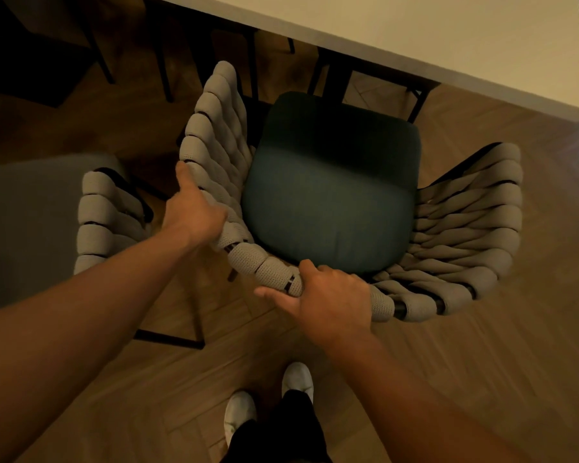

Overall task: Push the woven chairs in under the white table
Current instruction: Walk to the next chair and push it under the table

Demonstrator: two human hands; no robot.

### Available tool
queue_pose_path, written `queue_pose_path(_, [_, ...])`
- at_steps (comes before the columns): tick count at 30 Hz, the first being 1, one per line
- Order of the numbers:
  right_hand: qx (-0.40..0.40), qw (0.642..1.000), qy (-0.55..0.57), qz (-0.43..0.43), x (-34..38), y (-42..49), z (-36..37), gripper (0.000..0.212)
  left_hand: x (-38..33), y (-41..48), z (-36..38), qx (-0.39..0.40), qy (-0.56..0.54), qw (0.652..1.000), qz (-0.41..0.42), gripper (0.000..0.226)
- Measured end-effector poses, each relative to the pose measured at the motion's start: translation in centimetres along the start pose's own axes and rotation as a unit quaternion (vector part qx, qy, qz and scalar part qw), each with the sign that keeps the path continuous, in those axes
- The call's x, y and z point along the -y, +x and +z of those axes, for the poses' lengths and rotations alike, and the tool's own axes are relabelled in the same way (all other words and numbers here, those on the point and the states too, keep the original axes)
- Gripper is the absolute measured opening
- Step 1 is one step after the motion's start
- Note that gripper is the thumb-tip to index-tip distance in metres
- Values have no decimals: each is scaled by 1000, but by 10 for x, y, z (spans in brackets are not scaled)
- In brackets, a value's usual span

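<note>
Chair [465, 235] fills the middle of the view, woven grey back and arms wrapped around a dark green seat [331, 195], standing on the wooden floor [482, 362]. Its open front faces the white tabletop [415, 28], close to the near edge and not far from the right-hand corner, and nearly all of the seat sits out in the open. Whether the front lip is under the edge is hard to tell.

Both hands are on it. The left hand [194, 212] grips the woven rim where the back curves into the left arm, fingers wrapped over the top and one finger stretched forward along the weave. The right hand [331, 295] clamps the rear rail, fingers curled over to the seat side and thumb lying along the outer side.

A second chair [104, 212] stands to the left, its woven arm just beside the first chair's left arm, also clear of the tabletop. Down at the bottom, white shoes [239, 412] are planted on the floor right behind the chair.
</note>
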State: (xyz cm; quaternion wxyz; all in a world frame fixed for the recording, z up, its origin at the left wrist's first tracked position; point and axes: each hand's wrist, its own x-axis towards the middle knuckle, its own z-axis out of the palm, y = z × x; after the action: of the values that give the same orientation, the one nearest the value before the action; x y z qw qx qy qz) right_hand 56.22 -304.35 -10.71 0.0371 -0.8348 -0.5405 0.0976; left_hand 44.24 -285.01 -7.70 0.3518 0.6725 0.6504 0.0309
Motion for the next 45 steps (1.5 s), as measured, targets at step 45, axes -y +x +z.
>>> queue_pose_path(45, [98,991,-78,48,-92,34,-27,105,-38,16,45,124,359,846,375,109])
